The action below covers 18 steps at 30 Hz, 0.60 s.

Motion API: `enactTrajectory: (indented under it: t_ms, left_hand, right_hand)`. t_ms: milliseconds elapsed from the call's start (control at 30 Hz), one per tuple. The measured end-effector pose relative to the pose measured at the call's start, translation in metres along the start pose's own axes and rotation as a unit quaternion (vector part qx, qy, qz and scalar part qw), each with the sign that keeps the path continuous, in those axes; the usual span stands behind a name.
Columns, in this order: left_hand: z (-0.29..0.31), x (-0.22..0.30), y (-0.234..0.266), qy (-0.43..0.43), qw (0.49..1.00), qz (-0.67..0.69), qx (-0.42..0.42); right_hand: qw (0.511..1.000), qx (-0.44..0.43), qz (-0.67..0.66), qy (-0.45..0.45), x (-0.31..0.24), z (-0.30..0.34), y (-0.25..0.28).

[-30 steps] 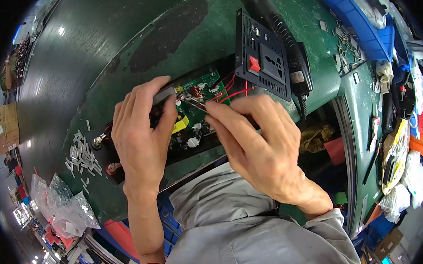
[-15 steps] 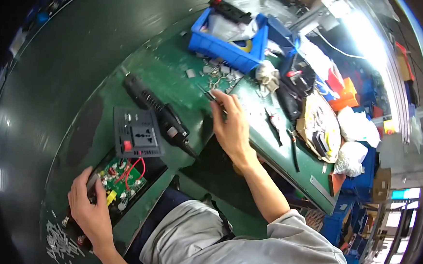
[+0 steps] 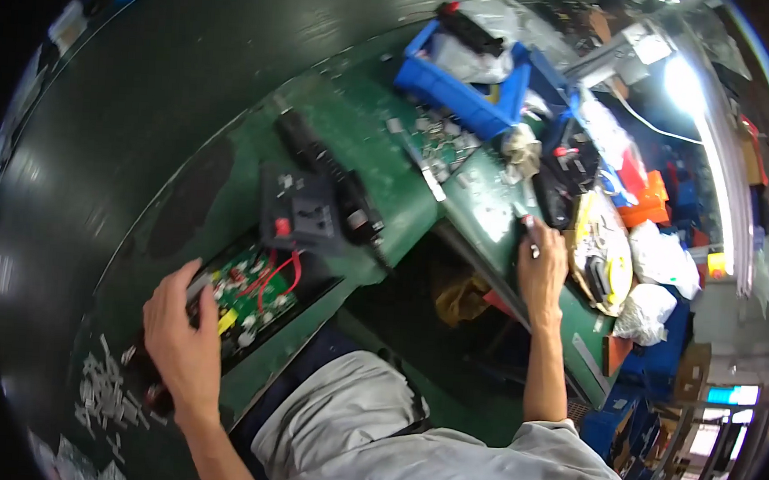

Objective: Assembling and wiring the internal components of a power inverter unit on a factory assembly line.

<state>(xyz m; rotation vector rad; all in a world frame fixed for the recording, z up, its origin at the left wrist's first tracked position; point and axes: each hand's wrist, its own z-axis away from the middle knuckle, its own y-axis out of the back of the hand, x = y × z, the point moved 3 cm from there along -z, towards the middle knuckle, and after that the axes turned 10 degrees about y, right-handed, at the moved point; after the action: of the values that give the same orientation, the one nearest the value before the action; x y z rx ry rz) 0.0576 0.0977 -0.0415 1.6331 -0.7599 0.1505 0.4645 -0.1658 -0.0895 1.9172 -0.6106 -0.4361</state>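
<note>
My left hand [image 3: 183,338] is closed around the left end of a shallow black case [image 3: 306,295], thumb and fingers on either side of its edge. Inside the case sits a green circuit board [image 3: 276,307] with red wires and a yellow component. The wires run up to a dark grey socket panel [image 3: 302,213] with a red switch, leaning behind the case. Off to the right, my right hand [image 3: 543,272] is closed on a small hand tool, apparently pliers [image 3: 534,247], mostly hidden by the fingers. A narrow silver tool [image 3: 420,165] lies on the bench by scattered metal pieces.
A black corded power tool [image 3: 331,175] lies behind the panel. The blue bin [image 3: 459,95] at the back holds plastic bags and a black part. White bags [image 3: 660,261] and a roundish tray [image 3: 602,253] crowd the right side. Pale slivers [image 3: 107,390] lie at lower left.
My right hand has moved right, from the metal pieces to the pliers, and now grips them. The thin tool it held lies on the bench. The view has shifted; my left hand stays at the case.
</note>
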Motion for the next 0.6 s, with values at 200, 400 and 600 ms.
enactTrajectory:
  t_ms: [200,400,600]
  left_hand:
    - [-0.002,0.003,-0.008,-0.012,0.999,0.034,0.001]
    - [0.002,-0.001,-0.008,-0.006,1.0,0.01,0.011]
    - [0.0,-0.005,-0.01,-0.012,1.0,-0.009,0.026]
  right_hand:
    - [0.943,0.138,-0.303,-0.003,-0.037,-0.013,0.012]
    - [0.878,-0.027,-0.421,0.225,-0.213,-0.002,0.076]
    - [0.863,0.019,-0.412,0.291,-0.283,-0.013,0.042]
